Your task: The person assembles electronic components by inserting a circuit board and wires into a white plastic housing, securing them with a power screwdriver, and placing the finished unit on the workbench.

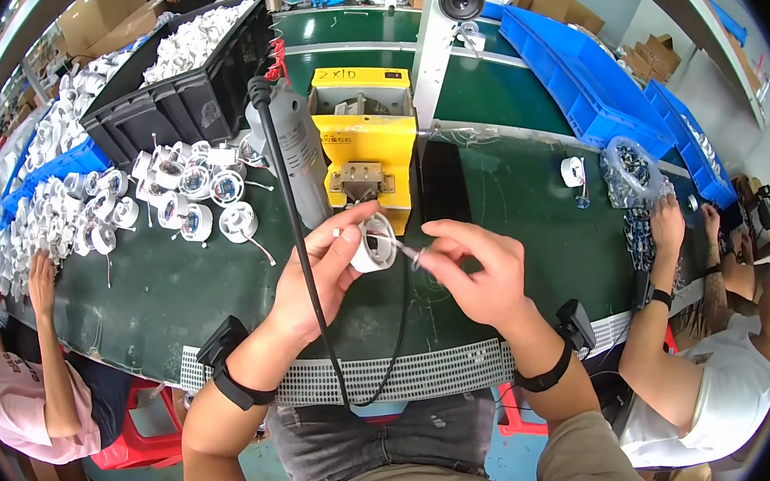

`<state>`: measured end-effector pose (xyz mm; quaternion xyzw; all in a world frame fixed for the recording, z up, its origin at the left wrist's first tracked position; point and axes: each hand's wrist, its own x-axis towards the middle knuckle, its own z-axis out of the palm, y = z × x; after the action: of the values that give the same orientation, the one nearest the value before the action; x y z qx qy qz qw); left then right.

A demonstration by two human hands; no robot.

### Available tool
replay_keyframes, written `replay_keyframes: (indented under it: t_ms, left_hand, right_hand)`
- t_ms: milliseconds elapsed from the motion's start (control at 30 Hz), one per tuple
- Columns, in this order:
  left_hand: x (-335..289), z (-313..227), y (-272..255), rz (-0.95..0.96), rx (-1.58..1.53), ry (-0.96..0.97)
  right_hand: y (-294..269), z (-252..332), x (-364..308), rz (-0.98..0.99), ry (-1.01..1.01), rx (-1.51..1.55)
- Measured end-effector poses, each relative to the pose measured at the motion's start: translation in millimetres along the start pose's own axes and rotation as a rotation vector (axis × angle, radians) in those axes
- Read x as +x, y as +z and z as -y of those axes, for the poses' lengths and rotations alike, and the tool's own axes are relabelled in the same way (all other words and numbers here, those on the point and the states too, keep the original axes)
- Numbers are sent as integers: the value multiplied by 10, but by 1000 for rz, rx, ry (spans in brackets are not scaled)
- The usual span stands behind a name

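In front of the yellow machine, my left hand [316, 279] is closed around a white round plastic housing [373, 247], its open side turned to the right. A pale wire with a small white plug [343, 232] shows by my left thumb. My right hand [478, 267] is closed in a pinch at the right of the housing, on a thin wire with a small greyish part [415, 258] at its end; its exact kind is too small to tell. A black cable [291, 203] hangs across my left hand and hides part of it.
The yellow machine [366, 140] stands ahead, beside a grey cylindrical tool [302, 151]. Several similar white housings [199, 186] lie left, near a black crate [177, 103]. Blue trays [572, 69] and another white housing [572, 171] are right. People work on both sides.
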<state>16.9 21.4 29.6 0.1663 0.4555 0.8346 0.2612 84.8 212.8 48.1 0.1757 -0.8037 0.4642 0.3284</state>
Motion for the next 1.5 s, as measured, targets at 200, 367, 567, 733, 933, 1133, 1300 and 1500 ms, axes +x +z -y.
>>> replay_keyframes:
  t_ms: [200, 367, 567, 733, 933, 1133, 1300, 1500]
  left_hand:
    - [-13, 29, 39, 261, -69, 65]
    - [-25, 105, 13, 311, -45, 34]
    - [-44, 110, 49, 327, 90, 66]
    - [-67, 152, 100, 341, -3, 126]
    - [-20, 131, 92, 162, 356, 8]
    - [84, 283, -84, 30, 275, -157]
    - [89, 192, -116, 35, 338, -220]
    - [165, 245, -187, -104, 396, -310]
  right_hand:
    - [48, 5, -44, 114, 492, 565]
    - [88, -23, -90, 139, 511, 551]
    - [147, -102, -130, 36, 212, 279]
    - [310, -43, -119, -108, 355, 478]
    - [229, -204, -137, 91, 388, 411]
    - [379, -107, 140, -150, 177, 118]
    - [850, 100, 559, 130, 256, -20]
    - [955, -58, 703, -234, -43, 434]
